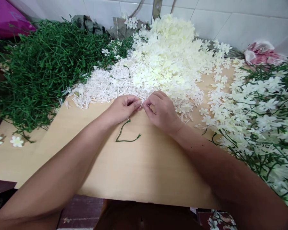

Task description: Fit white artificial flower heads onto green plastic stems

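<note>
My left hand [126,108] and my right hand [162,110] meet over the table, fingertips nearly touching, both closed in a pinch. Between them shows a tiny white piece [141,106], like the thin white plastic stamens [103,84] heaped just behind; its exact shape is too small to make out. Just below my left hand, a bent green plastic stem [124,140] lies on the board, its upper tip close to the wrist. Beyond my right hand rises a big pile of cream artificial flower heads [168,54]. Another green stem [129,72] rests on the stamens.
Many green stems [50,67] are heaped at the left. Assembled white flowers on stems [259,127] cover the right side. Two loose flower heads [16,141] lie at the left edge. A tiled wall [230,22] stands behind the tan board [148,172].
</note>
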### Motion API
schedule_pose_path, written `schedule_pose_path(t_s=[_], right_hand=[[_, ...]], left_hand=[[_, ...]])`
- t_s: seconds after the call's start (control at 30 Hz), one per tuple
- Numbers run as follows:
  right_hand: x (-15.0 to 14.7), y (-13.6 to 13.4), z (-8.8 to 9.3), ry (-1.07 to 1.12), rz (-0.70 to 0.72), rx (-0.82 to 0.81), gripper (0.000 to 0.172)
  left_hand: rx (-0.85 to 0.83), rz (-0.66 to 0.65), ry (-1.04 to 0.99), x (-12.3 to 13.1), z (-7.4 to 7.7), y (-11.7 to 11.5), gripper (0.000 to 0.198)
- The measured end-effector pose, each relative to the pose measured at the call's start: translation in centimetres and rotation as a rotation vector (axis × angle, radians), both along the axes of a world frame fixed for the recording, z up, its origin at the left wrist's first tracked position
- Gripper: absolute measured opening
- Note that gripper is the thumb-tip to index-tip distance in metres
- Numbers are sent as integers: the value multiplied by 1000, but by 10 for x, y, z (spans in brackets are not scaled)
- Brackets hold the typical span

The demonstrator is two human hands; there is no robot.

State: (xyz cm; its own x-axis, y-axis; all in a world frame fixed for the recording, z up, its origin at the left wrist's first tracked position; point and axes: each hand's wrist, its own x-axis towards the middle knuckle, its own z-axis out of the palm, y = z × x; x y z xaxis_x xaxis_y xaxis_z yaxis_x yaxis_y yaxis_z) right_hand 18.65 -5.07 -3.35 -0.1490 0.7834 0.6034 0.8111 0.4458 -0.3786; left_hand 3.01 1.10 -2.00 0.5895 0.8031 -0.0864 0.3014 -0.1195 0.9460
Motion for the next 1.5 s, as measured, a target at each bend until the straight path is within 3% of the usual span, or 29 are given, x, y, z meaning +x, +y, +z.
schedule_pose_path(t_s=[0.13,0.43,0.63,0.77,0.97,1.03,1.13,1.23,1.4,1.5], right_hand=[[1,0,-2,125,50,-27,12],[-8,-6,4,521,20,-178,9],[-8,-6,5,723,165,-345,22],[-9,-3,2,777,143,-359,11],[-7,-1,2,854,114,-321,24],[-4,-1,2,921,134,-387,28],[1,-1,2,1081,210,-524,33],[0,-3,2,1249,311,-676,37],[-10,-7,3,1328,410,-815,35],[-11,-6,2,1276,394,-801,33]], left_hand=[[-55,90,-110,1,4,0,17],[-349,91,-319,-1,7,-2,27],[-264,138,-345,1,9,-5,27],[-189,154,-319,5,12,-8,25],[51,98,-84,-6,19,-5,13],[174,-3,139,-18,24,-4,14],[232,-198,514,-34,32,-7,19],[339,-181,704,-35,32,-12,15],[455,-167,743,-27,23,-12,7],[377,-153,543,-27,20,-7,3]])
